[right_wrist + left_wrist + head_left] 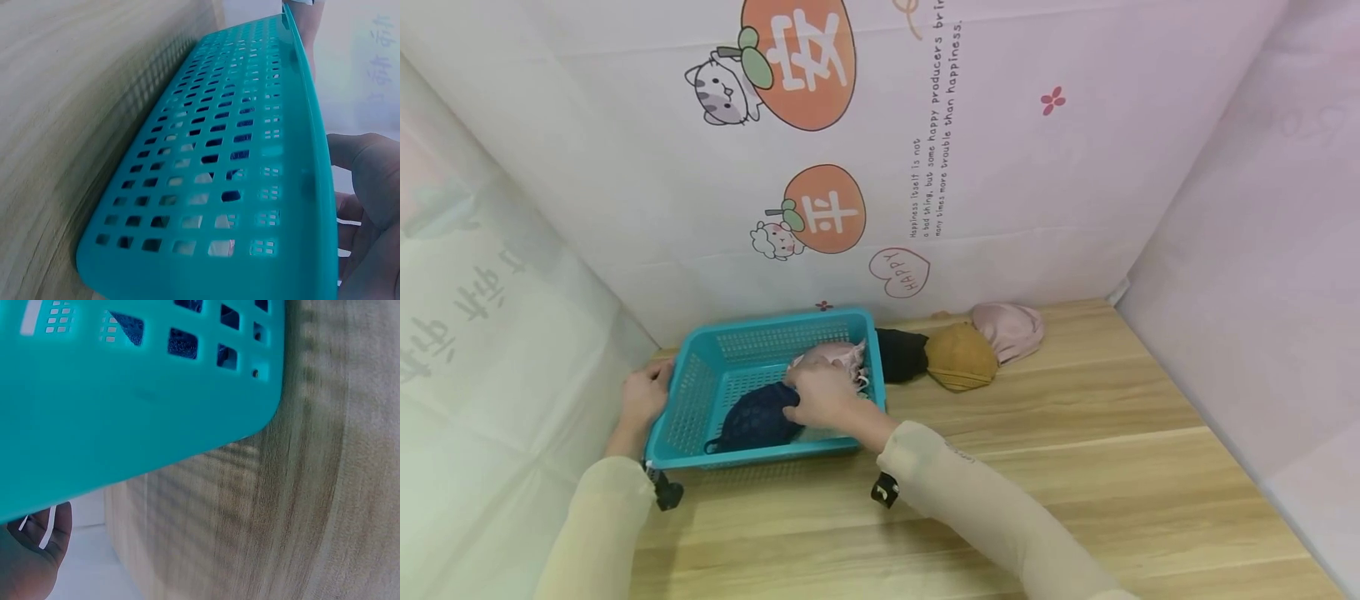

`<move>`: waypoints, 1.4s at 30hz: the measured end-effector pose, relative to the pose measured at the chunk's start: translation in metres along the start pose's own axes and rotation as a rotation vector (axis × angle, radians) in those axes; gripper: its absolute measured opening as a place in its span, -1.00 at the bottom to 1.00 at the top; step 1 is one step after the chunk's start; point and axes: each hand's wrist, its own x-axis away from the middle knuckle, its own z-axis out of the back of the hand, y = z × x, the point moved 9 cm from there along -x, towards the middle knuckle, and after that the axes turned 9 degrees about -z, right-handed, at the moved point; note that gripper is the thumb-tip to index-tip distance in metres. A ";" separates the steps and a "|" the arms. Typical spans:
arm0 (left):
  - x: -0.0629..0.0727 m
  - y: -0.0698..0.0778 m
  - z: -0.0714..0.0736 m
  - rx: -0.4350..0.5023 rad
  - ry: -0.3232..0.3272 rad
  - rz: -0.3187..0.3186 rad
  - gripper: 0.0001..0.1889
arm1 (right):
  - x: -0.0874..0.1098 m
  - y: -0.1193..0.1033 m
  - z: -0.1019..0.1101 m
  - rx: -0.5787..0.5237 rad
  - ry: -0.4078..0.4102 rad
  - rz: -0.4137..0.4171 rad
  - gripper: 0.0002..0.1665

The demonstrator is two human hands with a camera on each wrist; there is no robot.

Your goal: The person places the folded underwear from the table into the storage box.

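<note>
A turquoise plastic basket (778, 452) with perforated walls stands on the wooden table. In it lie a navy folded bra (758, 419) and, behind it to the right, a pale pink folded bra (831, 352) with thin white straps. My left hand (646, 393) grips the basket's left rim; the left wrist view shows its fingers bent at the rim. My right hand (826, 396) reaches over the right side into the basket, between the two bras. Its thumb and forefinger are apart, beside the navy one; the rim hides its fingertips in the right wrist view.
Right of the basket, a black folded bra (902, 354), a mustard one (962, 358) and a pink one (1009, 331) lie in a row. A printed white cloth (1000, 183) hangs behind the table (1075, 450), with cloth walls at both sides.
</note>
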 end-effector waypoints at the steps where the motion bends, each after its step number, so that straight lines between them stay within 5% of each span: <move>1: 0.000 0.000 0.000 -0.004 -0.001 -0.001 -0.39 | 0.000 0.001 0.001 -0.004 0.002 -0.001 -0.44; 11: 0.001 -0.001 0.001 -0.016 -0.004 -0.007 -0.38 | 0.003 0.010 0.015 -0.010 0.043 0.018 -0.66; 23: 0.001 0.002 0.001 -0.027 0.004 -0.021 -0.38 | 0.005 0.024 0.028 -0.049 0.137 0.038 -0.59; 30: 0.000 0.000 0.001 -0.023 -0.004 -0.007 -0.36 | 0.004 0.037 0.031 -0.136 0.119 0.023 -0.63; 42: -0.001 -0.001 0.001 -0.046 -0.003 -0.028 -0.36 | 0.008 0.058 0.035 -0.078 0.115 -0.054 -0.50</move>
